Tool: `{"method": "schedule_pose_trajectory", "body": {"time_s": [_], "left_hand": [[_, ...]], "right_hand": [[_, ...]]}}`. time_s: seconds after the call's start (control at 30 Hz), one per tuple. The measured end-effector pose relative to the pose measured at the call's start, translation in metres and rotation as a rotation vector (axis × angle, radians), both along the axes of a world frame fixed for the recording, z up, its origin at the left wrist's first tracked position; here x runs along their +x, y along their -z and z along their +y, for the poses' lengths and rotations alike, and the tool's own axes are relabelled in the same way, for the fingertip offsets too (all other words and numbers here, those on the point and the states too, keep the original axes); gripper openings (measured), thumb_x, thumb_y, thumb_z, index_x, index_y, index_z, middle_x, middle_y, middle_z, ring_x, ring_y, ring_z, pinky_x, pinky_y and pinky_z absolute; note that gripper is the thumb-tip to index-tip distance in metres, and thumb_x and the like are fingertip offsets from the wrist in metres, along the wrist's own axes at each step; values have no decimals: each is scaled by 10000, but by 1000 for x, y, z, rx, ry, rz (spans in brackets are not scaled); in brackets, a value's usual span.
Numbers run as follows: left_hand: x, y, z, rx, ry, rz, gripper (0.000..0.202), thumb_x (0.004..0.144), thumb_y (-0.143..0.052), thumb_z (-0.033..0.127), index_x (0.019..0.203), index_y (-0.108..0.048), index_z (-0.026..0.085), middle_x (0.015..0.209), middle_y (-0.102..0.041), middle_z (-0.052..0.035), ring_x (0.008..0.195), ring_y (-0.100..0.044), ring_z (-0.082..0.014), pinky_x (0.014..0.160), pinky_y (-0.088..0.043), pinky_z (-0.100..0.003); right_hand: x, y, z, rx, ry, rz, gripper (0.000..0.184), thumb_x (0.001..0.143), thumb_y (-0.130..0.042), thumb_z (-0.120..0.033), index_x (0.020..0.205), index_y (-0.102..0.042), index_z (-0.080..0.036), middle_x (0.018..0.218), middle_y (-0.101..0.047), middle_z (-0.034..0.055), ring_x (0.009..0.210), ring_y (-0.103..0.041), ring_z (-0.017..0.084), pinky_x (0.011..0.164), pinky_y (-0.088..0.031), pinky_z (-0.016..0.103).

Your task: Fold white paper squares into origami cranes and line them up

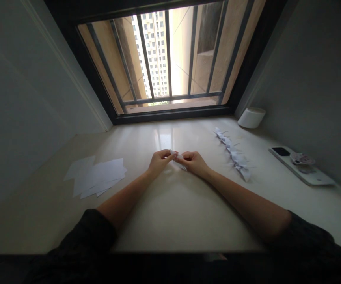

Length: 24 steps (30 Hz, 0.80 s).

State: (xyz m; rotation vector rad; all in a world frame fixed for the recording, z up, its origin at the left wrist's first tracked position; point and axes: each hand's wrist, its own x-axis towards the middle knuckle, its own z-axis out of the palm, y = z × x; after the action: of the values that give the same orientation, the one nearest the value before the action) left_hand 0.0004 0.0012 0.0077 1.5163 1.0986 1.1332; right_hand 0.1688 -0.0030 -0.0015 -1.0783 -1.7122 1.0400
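Between my two hands is a small piece of folded white paper [181, 164], held just above or on the pale counter; the exact gap cannot be told. My left hand [160, 161] pinches its left side with thumb and fingers. From the other side, my right hand [196, 162] grips it with curled fingers, so part of the paper is hidden. To the right lies a slanting row of several folded paper figures [232, 153] with thin pointed ends, perhaps cranes. A loose stack of white paper sheets [99, 175] is spread at the left.
The pale counter [188, 221] runs up to a dark-framed window [170, 117] with bars. A white cylindrical object [252, 118] stands at the back right corner. A phone [318, 177] with a ring-like grip on it lies near the right wall.
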Motion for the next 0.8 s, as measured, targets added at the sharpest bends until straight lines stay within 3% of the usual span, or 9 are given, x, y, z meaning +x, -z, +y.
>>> {"method": "schedule_pose_trajectory", "body": {"time_s": [0.3,0.7,0.8], "left_hand": [[0,-3,-3,-35,-110,-15,340,644,-688,476,691,-703,140,616,-637,-12,568,-520,-105,537,-381,-225],[-2,4,1,46,-152,-37,330,696,-641,480,624,-659,159,600,-595,3,581,-489,-98,571,-379,-227],[-3,3,1,28,-160,-45,348,727,-601,495,693,-702,164,643,-633,-14,594,-505,-104,566,-378,-230]], "right_hand": [[-1,-4,0,17,-22,8,524,667,-588,-631,463,-474,-162,495,-369,-25,484,-296,76,447,-188,251],[-2,-1,1,41,-31,-25,510,659,-597,-630,480,-520,-158,506,-417,-14,514,-363,94,461,-235,247],[-2,-1,1,29,-39,-27,504,657,-597,-632,498,-542,-156,513,-432,-7,523,-380,100,461,-242,246]]}}
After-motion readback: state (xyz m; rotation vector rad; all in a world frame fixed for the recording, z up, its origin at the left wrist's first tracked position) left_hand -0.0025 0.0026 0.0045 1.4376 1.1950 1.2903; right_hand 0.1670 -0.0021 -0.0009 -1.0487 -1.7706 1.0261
